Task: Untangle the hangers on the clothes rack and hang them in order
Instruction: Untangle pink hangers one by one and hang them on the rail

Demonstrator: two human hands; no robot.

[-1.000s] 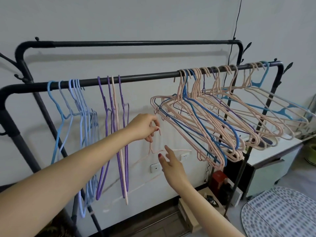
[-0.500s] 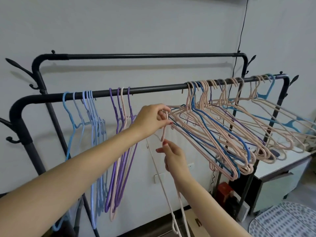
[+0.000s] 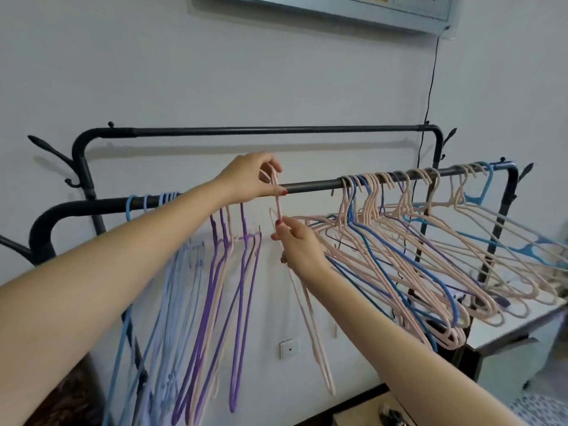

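Left hand [image 3: 252, 179] pinches the hook of a pink hanger [image 3: 310, 305] right at the front rail [image 3: 310, 186], while the right hand [image 3: 296, 244], at five o'clock just below, pinches its neck. Tangled hangers [image 3: 408, 256] crowd the rail toward three o'clock; purple hangers [image 3: 227, 287] hang at nine.

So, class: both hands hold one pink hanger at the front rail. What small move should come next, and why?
Probably lower the pink hanger so its hook catches the front rail. The left hand pinches the hook at rail height, the right hand steadies the neck, and bare rail lies between the purple hangers and the tangled bunch.
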